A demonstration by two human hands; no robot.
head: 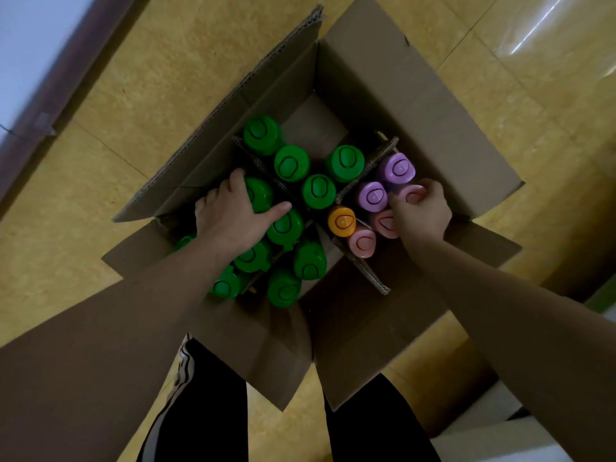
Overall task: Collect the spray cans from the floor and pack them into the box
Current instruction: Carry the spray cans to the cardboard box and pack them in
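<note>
No text, brand or number can be read on the box (383, 78) or the spray cans (291, 163) under the left hand (233, 215) and right hand (421, 211).

The picture is dim and underexposed: the forearms (516, 321) nearest the camera read as flat dark shapes, and the inside of the box (383, 78) sinks into shadow between the brighter caps (291, 163). The strongest light sits far right, where a white glare streak lies on the glossy floor (483, 105). The pale wall (20, 35) far left is smeared with blur, and wide-angle distortion bends the edges.
</note>
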